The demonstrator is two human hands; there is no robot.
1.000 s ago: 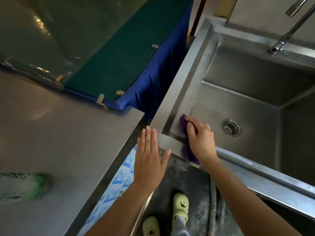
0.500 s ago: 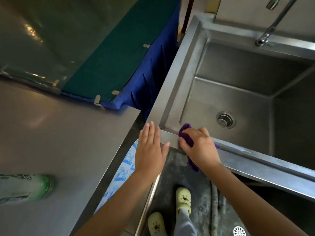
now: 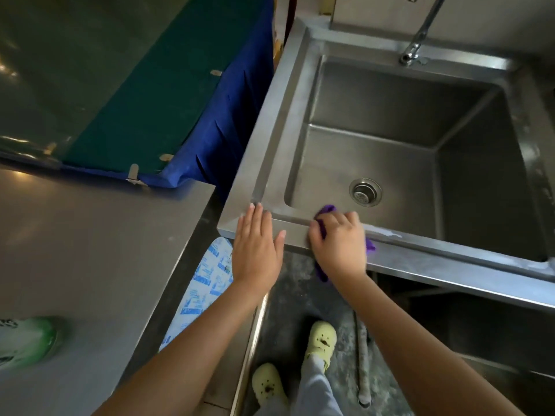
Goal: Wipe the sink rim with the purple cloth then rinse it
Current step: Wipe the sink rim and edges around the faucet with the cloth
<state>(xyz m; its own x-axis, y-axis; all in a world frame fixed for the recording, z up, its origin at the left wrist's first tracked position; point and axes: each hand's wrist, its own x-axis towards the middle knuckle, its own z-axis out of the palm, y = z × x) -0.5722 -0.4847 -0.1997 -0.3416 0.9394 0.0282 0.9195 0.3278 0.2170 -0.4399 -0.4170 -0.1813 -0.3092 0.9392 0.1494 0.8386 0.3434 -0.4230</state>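
A steel sink (image 3: 420, 244) fills the right half of the head view, with a drain (image 3: 365, 192) in its basin floor. My right hand (image 3: 338, 244) grips the purple cloth (image 3: 326, 210) and presses it on the sink's front rim, right of the near-left corner. Most of the cloth is hidden under the hand; bits show at the fingertips, the right side and below the wrist. My left hand (image 3: 256, 247) lies flat with straight fingers on the rim's near-left corner, holding nothing. White smears (image 3: 387, 234) mark the rim to the right of the cloth.
A faucet (image 3: 419, 40) rises at the sink's back rim. A steel counter (image 3: 90, 250) lies to the left with a green-and-white bottle (image 3: 27, 340) at its near-left edge. A green and blue covered surface (image 3: 150, 100) sits beyond. My feet in pale green clogs (image 3: 319, 342) stand below.
My right hand has slid the cloth from the sink's inner near-left corner onto the front rim and rightward. My left hand has moved forward onto the rim's corner.
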